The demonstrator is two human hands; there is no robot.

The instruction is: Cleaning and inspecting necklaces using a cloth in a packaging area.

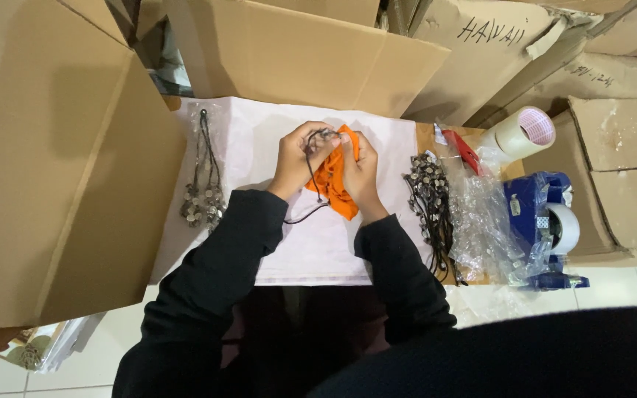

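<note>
The orange pouch point(333, 177) is soft matt cloth, creased where the left hand point(300, 158) and right hand point(359, 173) pinch it. The cord point(311, 199) looks like thin dark string. The sheet point(318, 250) under it is smooth white paper. Both necklace bunches point(202, 199) point(429, 195) have dull metal discs on dark cords. The bags point(481, 221) are clear, glossy, crinkled plastic. The tape roll point(525, 131) is smooth and pale; the dispenser point(536, 214) is shiny blue plastic. The boxes point(60, 184) are matt brown cardboard. The sleeves point(215, 273) are black matt cloth.

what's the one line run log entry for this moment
left hand: grips dark cord | right hand: grips orange cloth | both over white sheet
</note>
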